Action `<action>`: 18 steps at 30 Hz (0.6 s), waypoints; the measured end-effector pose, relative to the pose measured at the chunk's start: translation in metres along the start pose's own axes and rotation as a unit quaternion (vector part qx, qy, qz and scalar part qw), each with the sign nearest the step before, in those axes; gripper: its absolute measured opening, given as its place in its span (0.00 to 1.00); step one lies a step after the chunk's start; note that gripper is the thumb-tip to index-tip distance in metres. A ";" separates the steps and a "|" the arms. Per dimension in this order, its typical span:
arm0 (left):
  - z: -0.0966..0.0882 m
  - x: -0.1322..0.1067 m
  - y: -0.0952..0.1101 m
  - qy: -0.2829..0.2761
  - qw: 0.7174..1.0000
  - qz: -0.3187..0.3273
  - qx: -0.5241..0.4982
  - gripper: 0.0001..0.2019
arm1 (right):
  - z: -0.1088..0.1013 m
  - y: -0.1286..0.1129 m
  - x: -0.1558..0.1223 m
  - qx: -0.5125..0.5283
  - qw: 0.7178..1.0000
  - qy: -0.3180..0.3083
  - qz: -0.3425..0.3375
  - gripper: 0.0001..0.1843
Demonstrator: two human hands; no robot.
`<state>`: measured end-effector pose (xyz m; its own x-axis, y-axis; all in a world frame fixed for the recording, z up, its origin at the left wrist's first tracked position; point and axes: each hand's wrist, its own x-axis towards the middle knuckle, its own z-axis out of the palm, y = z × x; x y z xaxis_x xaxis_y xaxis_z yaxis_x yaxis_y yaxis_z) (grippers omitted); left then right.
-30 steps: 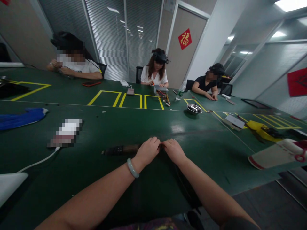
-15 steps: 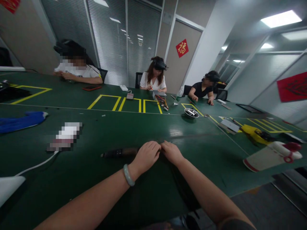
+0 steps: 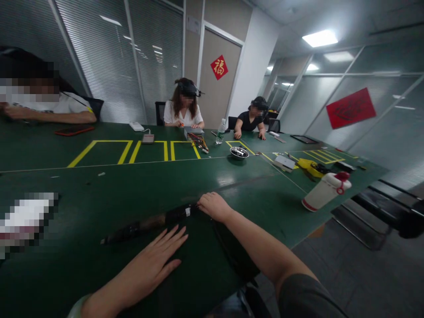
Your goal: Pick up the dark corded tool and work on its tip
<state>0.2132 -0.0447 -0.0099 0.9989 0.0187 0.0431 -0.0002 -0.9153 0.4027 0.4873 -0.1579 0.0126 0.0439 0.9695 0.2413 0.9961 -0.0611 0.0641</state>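
Note:
A long dark strap-like object (image 3: 145, 224) lies across the green table (image 3: 198, 176) in front of me. My left hand (image 3: 155, 260) rests flat on the table just below it, fingers stretched out and apart, holding nothing. My right hand (image 3: 214, 206) sits at the strap's right end, fingers curled down over it; what they grip, if anything, is hidden. A dark flat piece (image 3: 232, 251) lies under my right forearm near the table edge.
A white bottle with a red cap (image 3: 324, 191) lies on its side near the right table edge. A metal bowl (image 3: 239, 153), a water bottle (image 3: 219, 131) and yellow tape marks (image 3: 132, 150) lie farther off. Three people sit at the far side.
My left hand let go, pulled back toward me and opened flat on the table. The view swung to the right. My right hand stays at the strap's end.

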 end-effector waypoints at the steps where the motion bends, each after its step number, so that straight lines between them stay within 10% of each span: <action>1: -0.001 0.001 0.000 -0.001 1.000 -0.002 -0.001 0.27 | -0.004 0.006 0.000 -0.008 1.000 0.003 0.016 0.08; 5: -0.005 0.002 0.002 0.010 1.000 0.008 0.003 0.27 | -0.026 0.054 -0.029 -0.043 0.992 0.017 0.115 0.08; 9: -0.002 0.002 -0.001 0.014 1.000 0.005 0.011 0.27 | -0.047 0.103 -0.114 -0.080 0.963 0.030 0.255 0.08; 14: 0.004 0.004 -0.004 0.015 1.000 0.005 -0.002 0.28 | -0.051 0.123 -0.222 -0.109 0.909 0.020 0.403 0.07; 18: 0.002 0.005 -0.002 -0.002 1.000 -0.004 -0.014 0.27 | -0.046 0.134 -0.256 -0.114 0.871 0.018 0.477 0.08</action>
<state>0.2179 -0.0437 -0.0123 0.9990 0.0246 0.0368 0.0064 -0.9035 0.4286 0.6058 -0.4254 0.0036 0.8364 0.4444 0.3208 0.4668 -0.8843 0.0078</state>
